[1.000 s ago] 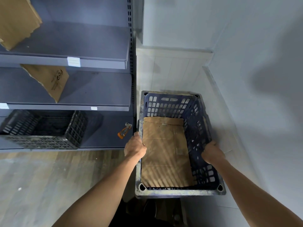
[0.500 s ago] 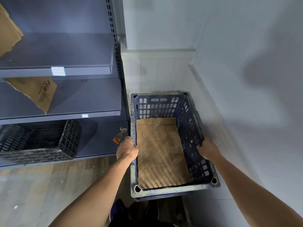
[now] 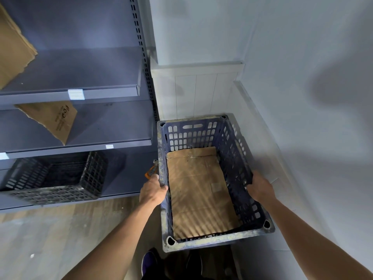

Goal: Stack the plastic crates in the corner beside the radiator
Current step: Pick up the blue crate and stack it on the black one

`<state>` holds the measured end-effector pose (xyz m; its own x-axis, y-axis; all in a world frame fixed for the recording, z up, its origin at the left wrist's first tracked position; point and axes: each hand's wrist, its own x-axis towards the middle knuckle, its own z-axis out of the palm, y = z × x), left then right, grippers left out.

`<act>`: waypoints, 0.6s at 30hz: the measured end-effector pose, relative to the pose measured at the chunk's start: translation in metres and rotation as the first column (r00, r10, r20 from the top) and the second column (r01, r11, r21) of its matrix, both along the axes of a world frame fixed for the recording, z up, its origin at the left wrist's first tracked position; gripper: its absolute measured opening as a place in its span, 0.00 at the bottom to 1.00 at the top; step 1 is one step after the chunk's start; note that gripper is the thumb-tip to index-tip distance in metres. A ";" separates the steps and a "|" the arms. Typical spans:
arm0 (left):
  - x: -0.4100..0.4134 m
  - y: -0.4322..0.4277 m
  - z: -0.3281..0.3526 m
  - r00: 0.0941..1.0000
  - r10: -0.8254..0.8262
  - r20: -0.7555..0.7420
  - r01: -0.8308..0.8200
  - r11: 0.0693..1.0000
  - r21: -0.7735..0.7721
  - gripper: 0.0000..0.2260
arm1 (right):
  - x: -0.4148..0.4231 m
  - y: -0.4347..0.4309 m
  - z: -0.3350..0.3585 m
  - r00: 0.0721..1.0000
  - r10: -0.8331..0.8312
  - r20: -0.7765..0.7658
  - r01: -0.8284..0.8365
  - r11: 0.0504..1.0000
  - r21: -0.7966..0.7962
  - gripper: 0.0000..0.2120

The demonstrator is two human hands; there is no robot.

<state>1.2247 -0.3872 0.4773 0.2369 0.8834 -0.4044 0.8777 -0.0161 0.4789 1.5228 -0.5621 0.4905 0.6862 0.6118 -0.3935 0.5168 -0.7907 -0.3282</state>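
A dark blue slotted plastic crate (image 3: 191, 134) with a sheet of brown cardboard (image 3: 199, 190) lying in its bottom sits in the corner, in front of the white panelled wall casing (image 3: 197, 89). My left hand (image 3: 153, 190) grips its left rim, my right hand (image 3: 260, 187) grips its right rim. A second, black plastic crate (image 3: 58, 178) stands on the lowest shelf of the grey rack at the left. What lies under the blue crate is hidden.
The grey metal shelving (image 3: 80, 91) rises at the left, with torn cardboard pieces (image 3: 52, 120) on its shelves. An orange-handled tool (image 3: 150, 171) lies on the bottom shelf beside the crate. A white wall (image 3: 302, 77) closes the right side. Wooden floor (image 3: 50, 239) spreads at lower left.
Both hands keep their grip on the blue crate's rims. The crate and the whole scene have shifted slightly left in view; the crate's place in the corner looks the same.
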 end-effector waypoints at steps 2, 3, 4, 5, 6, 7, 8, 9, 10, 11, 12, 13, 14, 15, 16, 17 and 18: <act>0.001 0.000 0.000 1.000 -0.006 0.003 0.006 1.000 -0.006 0.11 | 0.000 0.000 -0.001 1.000 0.004 -0.003 -0.004 1.000 -0.009 0.17; 0.002 -0.001 0.001 1.000 -0.003 -0.002 0.003 1.000 -0.003 0.13 | 0.000 -0.001 -0.002 1.000 0.010 0.004 -0.010 1.000 -0.014 0.18; 0.003 -0.003 0.001 1.000 0.000 -0.012 0.000 1.000 0.003 0.16 | -0.001 -0.001 -0.002 1.000 0.018 0.019 -0.018 1.000 -0.022 0.18; 0.003 -0.004 0.001 1.000 -0.002 -0.021 0.002 1.000 0.016 0.18 | -0.004 -0.001 -0.003 0.999 0.028 0.040 -0.027 0.999 -0.032 0.19; 0.003 -0.006 0.000 0.999 -0.009 -0.035 0.010 1.000 0.027 0.19 | -0.006 -0.001 -0.002 0.998 0.038 0.059 -0.035 0.998 -0.046 0.21; 0.002 -0.008 0.000 0.999 -0.016 -0.043 0.017 0.999 0.037 0.19 | -0.010 -0.002 -0.002 0.996 0.046 0.071 -0.041 0.997 -0.070 0.24; 0.002 -0.010 0.001 0.999 -0.024 -0.044 0.026 0.999 0.043 0.19 | -0.014 -0.002 -0.002 0.995 0.058 0.085 -0.049 0.994 -0.097 0.27; 0.002 -0.012 0.001 0.999 -0.037 -0.039 0.039 0.998 0.049 0.19 | -0.018 -0.003 -0.003 0.991 0.072 0.108 -0.059 0.991 -0.121 0.29; 0.002 -0.013 0.002 0.998 -0.053 -0.042 0.055 0.997 0.052 0.20 | -0.023 -0.003 -0.004 0.985 0.087 0.152 -0.066 0.988 -0.138 0.31; 0.001 -0.014 0.003 0.996 -0.073 -0.055 0.076 0.996 0.053 0.22 | -0.029 -0.004 -0.005 0.974 0.097 0.207 -0.066 0.987 -0.148 0.32; 0.001 -0.015 0.004 0.993 -0.092 -0.075 0.096 0.994 0.050 0.24 | -0.034 -0.004 -0.004 0.960 0.105 0.258 -0.066 0.986 -0.155 0.32; -0.001 -0.017 0.005 0.990 -0.110 -0.087 0.114 0.992 0.045 0.26 | -0.040 -0.004 -0.004 0.947 0.115 0.301 -0.070 0.986 -0.154 0.32; -0.003 -0.018 0.005 0.988 -0.125 -0.090 0.129 0.991 0.039 0.27 | -0.047 -0.003 -0.003 0.936 0.133 0.326 -0.087 0.985 -0.150 0.30; -0.006 -0.019 0.005 0.987 -0.136 -0.087 0.139 0.990 0.026 0.27 | -0.053 -0.002 -0.002 0.926 0.151 0.347 -0.110 0.985 -0.136 0.28; -0.009 -0.019 0.004 0.985 -0.153 -0.076 0.155 0.988 0.015 0.28 | -0.060 -0.001 -0.001 0.919 0.161 0.360 -0.125 0.985 -0.121 0.25; -0.012 -0.019 0.003 0.984 -0.169 -0.062 0.170 0.985 0.007 0.29 | -0.067 0.000 0.000 0.919 0.164 0.360 -0.132 0.985 -0.113 0.22; -0.015 -0.019 0.002 0.982 -0.185 -0.046 0.185 0.983 -0.004 0.29 | -0.075 0.000 0.000 0.925 0.160 0.343 -0.130 0.985 -0.111 0.20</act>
